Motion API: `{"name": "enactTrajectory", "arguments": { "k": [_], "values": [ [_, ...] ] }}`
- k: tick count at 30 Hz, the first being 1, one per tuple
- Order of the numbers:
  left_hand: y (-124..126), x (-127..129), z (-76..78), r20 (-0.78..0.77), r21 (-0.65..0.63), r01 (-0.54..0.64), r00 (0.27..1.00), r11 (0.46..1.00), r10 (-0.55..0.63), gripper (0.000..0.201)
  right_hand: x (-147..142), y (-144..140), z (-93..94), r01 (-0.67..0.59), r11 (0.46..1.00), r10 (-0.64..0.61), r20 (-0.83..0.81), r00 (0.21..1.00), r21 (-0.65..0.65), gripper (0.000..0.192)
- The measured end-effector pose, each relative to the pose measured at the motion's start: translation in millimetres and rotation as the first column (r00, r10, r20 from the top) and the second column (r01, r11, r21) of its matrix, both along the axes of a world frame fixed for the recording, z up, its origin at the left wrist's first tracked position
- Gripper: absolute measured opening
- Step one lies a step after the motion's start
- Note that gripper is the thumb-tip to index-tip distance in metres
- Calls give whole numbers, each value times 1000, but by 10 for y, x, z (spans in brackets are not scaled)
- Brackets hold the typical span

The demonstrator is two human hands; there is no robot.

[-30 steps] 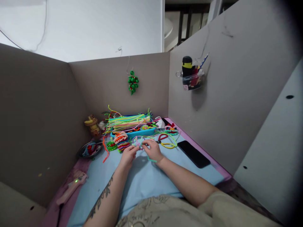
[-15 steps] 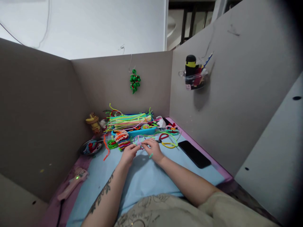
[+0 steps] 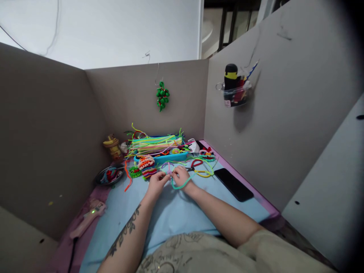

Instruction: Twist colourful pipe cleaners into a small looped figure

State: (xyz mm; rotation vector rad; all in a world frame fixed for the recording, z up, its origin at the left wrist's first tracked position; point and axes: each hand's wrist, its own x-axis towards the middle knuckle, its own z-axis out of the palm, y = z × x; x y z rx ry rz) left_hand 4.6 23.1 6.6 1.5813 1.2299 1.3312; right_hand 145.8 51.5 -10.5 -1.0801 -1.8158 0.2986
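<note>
left hand (image 3: 155,184) and right hand (image 3: 182,176) side by side on the light blue mat (image 3: 170,216), fingertips meeting at a small purple pipe-cleaner piece (image 3: 168,172), both pinched shut on it; teal pipe cleaner (image 3: 182,185) looping out from under the right hand toward 6 o'clock and curving back up at 3 o'clock of that hand. at 12 o'clock of the hands, a blue tray (image 3: 167,157) heaped with neon pipe cleaners (image 3: 153,145); at 10 o'clock, coiled striped pieces (image 3: 145,167) and a loose orange pipe cleaner (image 3: 127,176); farther toward 9 o'clock, a dark dish (image 3: 109,176) of scraps. at 2 o'clock, red-handled scissors (image 3: 195,164) and a yellow loop (image 3: 202,174); at 3 o'clock, a black phone (image 3: 233,184), well apart from the hands. at 8 o'clock, a pink glue gun (image 3: 85,223) near the mat's edge. green bead cluster (image 3: 162,96) hung on the back panel; clear cup (image 3: 234,91) with a black bottle fixed to the panel at 1 o'clock.
</note>
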Motion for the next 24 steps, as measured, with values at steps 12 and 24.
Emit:
{"name": "enactTrajectory", "arguments": {
  "k": [12, 24],
  "values": [
    [36, -68, 25, 389, -298, 33, 917, 954, 89, 34, 56, -82, 65, -340, 938, 337, 55, 940, 64, 40],
    [91, -100, -15, 447, -380, 52, 884, 923, 134, 38, 4, -170, 36, -469, 883, 457, 177, 872, 31, 17]
  ]
}}
